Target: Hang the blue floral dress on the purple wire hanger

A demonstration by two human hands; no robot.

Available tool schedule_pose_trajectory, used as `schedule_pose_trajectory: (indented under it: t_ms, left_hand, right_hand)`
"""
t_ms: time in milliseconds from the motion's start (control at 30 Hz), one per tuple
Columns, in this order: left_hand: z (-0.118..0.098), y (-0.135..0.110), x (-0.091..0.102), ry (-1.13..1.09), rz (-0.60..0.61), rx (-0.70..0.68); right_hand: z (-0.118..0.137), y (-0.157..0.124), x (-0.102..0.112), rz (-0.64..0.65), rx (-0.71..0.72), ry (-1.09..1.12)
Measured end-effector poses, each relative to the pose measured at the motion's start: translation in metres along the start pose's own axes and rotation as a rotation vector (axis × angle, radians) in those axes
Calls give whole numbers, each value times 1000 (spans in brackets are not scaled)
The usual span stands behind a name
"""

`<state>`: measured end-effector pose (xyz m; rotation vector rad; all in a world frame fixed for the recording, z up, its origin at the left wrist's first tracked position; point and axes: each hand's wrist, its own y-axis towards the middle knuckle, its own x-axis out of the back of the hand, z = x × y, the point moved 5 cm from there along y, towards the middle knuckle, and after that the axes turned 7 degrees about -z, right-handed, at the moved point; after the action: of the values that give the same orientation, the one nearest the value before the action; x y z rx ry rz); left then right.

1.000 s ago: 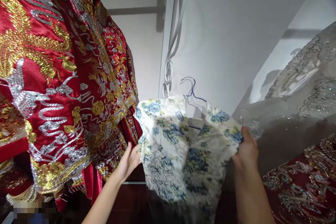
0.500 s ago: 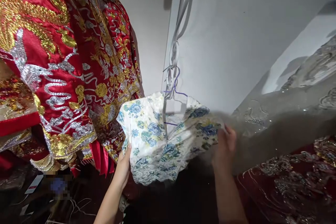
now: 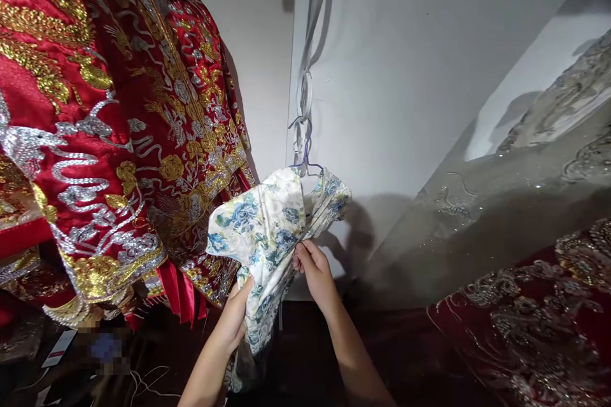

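Observation:
A white short-sleeved garment with blue flowers (image 3: 279, 219) hangs by a thin purple wire hanger (image 3: 306, 149) from a ring on a white strap (image 3: 305, 92). My left hand (image 3: 235, 315) grips its left side low down, with the thumb on the fabric. Higher up, the fingers of my right hand (image 3: 312, 265) pinch the fabric near the front opening. The garment is turned at an angle, its right half narrowed and folded back. Its lower part falls between my forearms into shadow.
Red jackets with gold and silver embroidery (image 3: 176, 121) hang close on the left. A sheer beaded gown (image 3: 458, 216) and a dark red embroidered skirt (image 3: 539, 318) are at the right. Behind stands a white wall (image 3: 382, 76). White cables (image 3: 147, 378) lie at the lower left.
My right hand has moved left from the garment's outer right edge to near its front opening. The garment, spread wide before, is now turned and narrower. My left hand keeps its hold, slightly lower.

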<state>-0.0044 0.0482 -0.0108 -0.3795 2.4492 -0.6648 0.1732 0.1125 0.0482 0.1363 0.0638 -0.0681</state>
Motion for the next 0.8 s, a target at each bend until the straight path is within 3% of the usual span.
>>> schedule_pose_trajectory:
  t_ms: [67, 133, 200, 300, 333, 400, 500, 567, 667, 800]
  left_hand:
    - [-1, 8, 10, 48, -30, -1]
    - [-9, 17, 21, 119, -85, -121]
    - [-23, 20, 31, 232, -204, -401]
    - [-42, 4, 33, 483, -472, -953]
    - [-43, -4, 25, 571, -487, -1103]
    - [-37, -13, -3, 735, -315, -1258]
    - [-21, -18, -52, 838, 125, -1175]
    - [-16, -18, -76, 827, 287, -1065]
    - [-17, -18, -96, 778, 357, -972]
    - [-18, -18, -107, 786, 378, -959]
  right_hand:
    - [-1, 3, 0, -2, -24, 47]
    - [-6, 1, 0, -29, -76, 124]
    - [-14, -3, 1, -48, -141, 203]
    - [-20, -12, 0, 4, -183, 207]
    - [-20, -15, 0, 34, -184, 186]
    - [-17, -21, 1, 104, -187, 137]
    - [-6, -25, 4, 186, -181, 43]
    - [7, -24, 9, 211, -159, -33]
    - [27, -21, 19, 221, -129, -124]
    - [42, -24, 28, 257, -98, -240]
